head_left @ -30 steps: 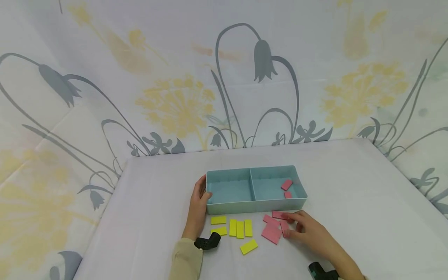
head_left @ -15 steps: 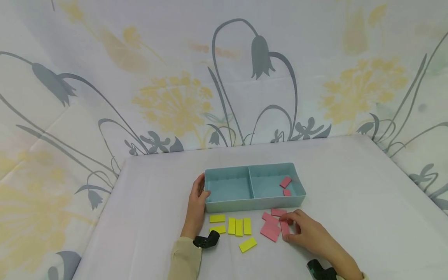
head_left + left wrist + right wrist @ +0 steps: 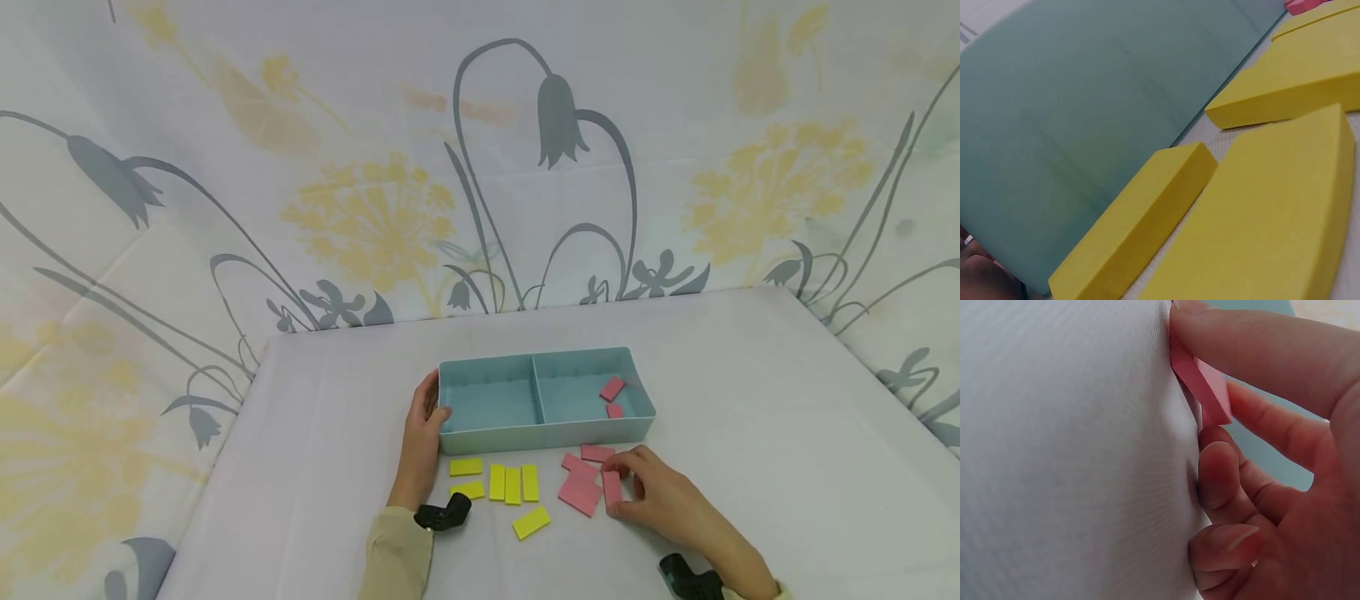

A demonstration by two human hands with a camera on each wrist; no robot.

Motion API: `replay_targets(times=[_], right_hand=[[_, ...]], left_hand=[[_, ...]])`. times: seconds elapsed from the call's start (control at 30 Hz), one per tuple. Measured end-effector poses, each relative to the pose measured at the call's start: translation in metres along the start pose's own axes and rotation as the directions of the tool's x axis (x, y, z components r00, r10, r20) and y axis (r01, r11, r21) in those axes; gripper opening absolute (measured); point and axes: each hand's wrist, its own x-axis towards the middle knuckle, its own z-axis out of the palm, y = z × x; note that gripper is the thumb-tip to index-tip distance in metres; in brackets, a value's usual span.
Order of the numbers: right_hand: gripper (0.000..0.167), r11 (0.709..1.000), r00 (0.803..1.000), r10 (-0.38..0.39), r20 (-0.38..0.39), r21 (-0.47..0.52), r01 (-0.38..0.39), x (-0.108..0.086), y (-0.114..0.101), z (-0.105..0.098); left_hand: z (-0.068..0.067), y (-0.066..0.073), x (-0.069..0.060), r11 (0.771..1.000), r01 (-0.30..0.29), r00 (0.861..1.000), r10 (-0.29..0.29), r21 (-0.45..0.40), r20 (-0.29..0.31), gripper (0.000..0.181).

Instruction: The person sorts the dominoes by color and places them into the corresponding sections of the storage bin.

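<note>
Closest to the wearer, at the bottom of the scene, a pale tan left sleeve (image 3: pixel 397 554) leads up to a black wrist camera (image 3: pixel 443 512); a second black camera (image 3: pixel 686 577) is worn on the right wrist. Beyond it the right hand (image 3: pixel 651 489) reaches in from the right, thumb and forefinger set at opposite ends of a pink block (image 3: pixel 612 490) and pinching it, the other fingers curled under the palm. The gap between those two tips is just the block's length. I cannot tell whether the block rests on the white cloth (image 3: pixel 757 433).

To the left of that grip, a lone yellow block (image 3: pixel 532 523) lies slantwise, nearest of six. Behind it three yellow blocks (image 3: pixel 512 486) stand in a row side by side, and left of these two more yellow blocks (image 3: pixel 466 467) lie crosswise, one near, one far. Just left of the right fingertips are more loose pink blocks (image 3: pixel 580 492), bunched so closely that their number is unclear.

Farther off is a light-blue box (image 3: pixel 547 437) with a divider (image 3: pixel 537 390). The left hand (image 3: pixel 422 433) holds its left end, thumb over the rim, fingers round the outside. Two pink pieces (image 3: pixel 612 389) lie in the right compartment. Beyond the table hangs a flower-printed drape (image 3: pixel 360 100).
</note>
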Motion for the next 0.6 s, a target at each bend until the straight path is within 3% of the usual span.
replay_targets(times=[0.4, 0.6], right_hand=[[0.04, 0.997, 0.999, -0.04, 0.009, 0.059, 0.039, 0.0, 0.005, -0.004], [0.04, 0.992, 0.996, -0.092, 0.02, 0.09, 0.09, 0.0, 0.008, -0.007]], left_hand=[[0.0, -0.001, 0.001, 1.0, 0.0, 1.0, 0.0, 0.007, 0.0, 0.052], [-0.002, -0.014, 0.006, 1.0, 0.009, 1.0, -0.009, -0.012, -0.006, 0.051]])
